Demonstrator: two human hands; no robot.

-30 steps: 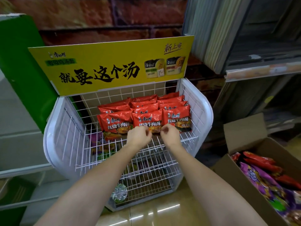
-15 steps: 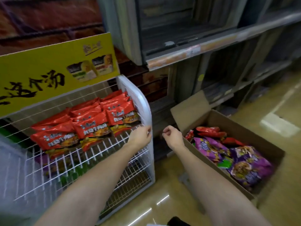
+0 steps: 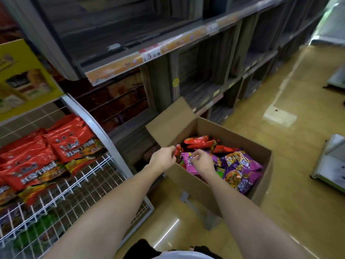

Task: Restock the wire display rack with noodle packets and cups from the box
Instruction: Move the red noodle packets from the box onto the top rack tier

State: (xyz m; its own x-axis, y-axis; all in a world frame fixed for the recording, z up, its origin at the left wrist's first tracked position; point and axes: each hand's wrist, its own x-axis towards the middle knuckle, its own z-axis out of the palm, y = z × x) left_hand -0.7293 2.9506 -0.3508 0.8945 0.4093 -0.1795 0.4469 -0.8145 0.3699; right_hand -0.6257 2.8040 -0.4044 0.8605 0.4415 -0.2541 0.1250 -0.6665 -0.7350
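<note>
An open cardboard box [image 3: 188, 181] sits on the floor to the right of the rack, holding red noodle packets [image 3: 200, 142] at the back and pink and purple packets [image 3: 240, 163] in front. My right hand [image 3: 202, 161] is over the box's near left corner and pinches the top edge of a pink packet [image 3: 188, 164]. My left hand [image 3: 163, 157] hovers at the box's left wall, its curled fingertips at the corner of a red packet [image 3: 178, 148]; a grip is not clear. The white wire display rack [image 3: 97, 176] on the left carries rows of red packets [image 3: 71, 144].
A yellow sign [image 3: 24, 79] tops the rack. Dark wooden shelves [image 3: 205, 58] run behind the box, whose rear flap [image 3: 171, 120] stands up. On the glossy floor at the right edge lies a grey flat cart [image 3: 330, 165].
My view and both hands swung right, from the red packets on the rack to the box. The hands now reach into its near left corner, and the right one has reached a pink packet.
</note>
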